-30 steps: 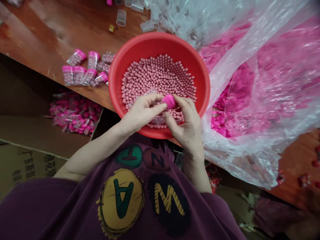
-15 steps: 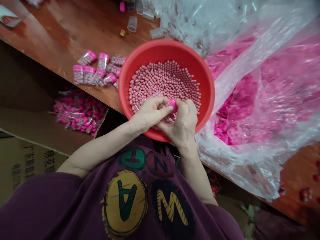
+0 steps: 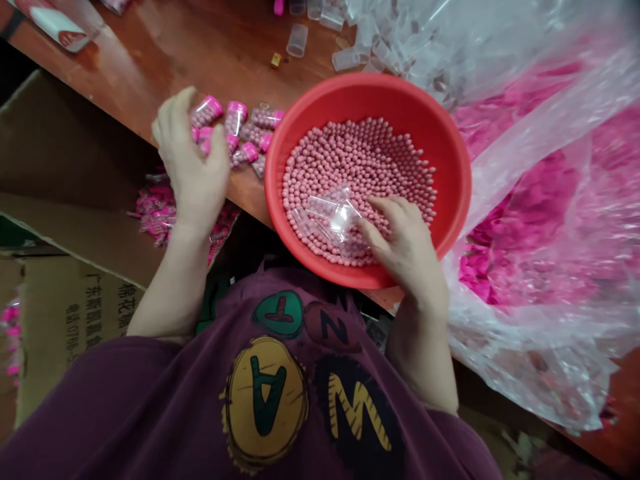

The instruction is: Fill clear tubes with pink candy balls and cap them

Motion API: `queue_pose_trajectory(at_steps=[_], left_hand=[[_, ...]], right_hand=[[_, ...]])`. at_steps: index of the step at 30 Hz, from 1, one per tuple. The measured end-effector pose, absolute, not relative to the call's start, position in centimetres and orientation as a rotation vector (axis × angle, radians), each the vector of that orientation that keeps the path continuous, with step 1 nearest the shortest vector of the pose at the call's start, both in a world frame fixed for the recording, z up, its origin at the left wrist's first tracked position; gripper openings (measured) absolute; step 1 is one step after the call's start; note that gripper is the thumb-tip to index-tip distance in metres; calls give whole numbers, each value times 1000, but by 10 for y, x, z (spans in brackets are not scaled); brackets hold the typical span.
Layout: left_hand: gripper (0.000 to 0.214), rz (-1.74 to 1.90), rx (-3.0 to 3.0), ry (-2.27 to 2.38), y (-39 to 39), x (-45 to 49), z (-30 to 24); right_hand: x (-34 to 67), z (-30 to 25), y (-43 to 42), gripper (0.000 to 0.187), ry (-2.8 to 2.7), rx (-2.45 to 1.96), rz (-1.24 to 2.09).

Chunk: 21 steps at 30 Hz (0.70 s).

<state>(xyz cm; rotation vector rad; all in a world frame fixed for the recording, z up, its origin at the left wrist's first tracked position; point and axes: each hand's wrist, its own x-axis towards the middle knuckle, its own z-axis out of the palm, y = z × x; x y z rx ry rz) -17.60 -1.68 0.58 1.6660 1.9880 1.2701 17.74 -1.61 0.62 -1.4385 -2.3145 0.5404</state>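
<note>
Right now the right grip [image 3: 405, 247] sits half open over the red plastic basin [image 3: 367, 90], its fingertips at one end of a clear plastic bottle [image 3: 333, 217]. Whether they actually clamp the bottle or only touch it, I cannot tell. That bottle lies tilted on the heap of pink beads [image 3: 360, 160], just ahead of the grip and toward the left grip's side, and the beads fill the basin's floor around it.

Well to the left of the right grip, the left grip [image 3: 190, 157] hangs above the wooden worktop [image 3: 150, 40] with its fingers loosely curled, slightly blurred and with nothing visible in it. Just beside it lies a small cluster of filled bottles with pink caps [image 3: 235, 119], between that grip and the basin.

Beyond the basin, ahead of both grips, stand and lie empty clear bottles [image 3: 297, 40], with a small yellow object [image 3: 276, 60] near them. To the right of the right grip, a large clear plastic bag [image 3: 515, 200] holds a mass of pink pieces. Below the worktop's edge, under the left grip, a heap of bagged pink-capped bottles [image 3: 155, 213] rests on a printed cardboard box [image 3: 70, 313]. A purple lettered T-shirt [image 3: 265, 400] fills the lower part of the view.
</note>
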Motion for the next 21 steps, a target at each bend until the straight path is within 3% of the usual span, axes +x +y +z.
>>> queue_pose_trajectory(at_steps=[2,4,7,10,15,21], left_hand=[[18,1343,1913,1833,-8,-151,3],[9,1076,2147,1528,-2,-114,2],[16,447,2309,1354,1,-71,2],[28,224,2302,1380,3,-63,6],[21,425,2055,1275,7,-78,20],[27,816,1844,1150,4,-63,17]], right_hand=[[162,7,-12,48,-2512,-1491,456],[150,9,-11,48,-2670,-1560,448],[147,14,-15,40,-2747,-1604,511],[155,17,-23,41,-2635,-1565,567],[161,10,-29,44,-2264,-1359,723],[161,-7,-27,24,-1626,-1241,955]])
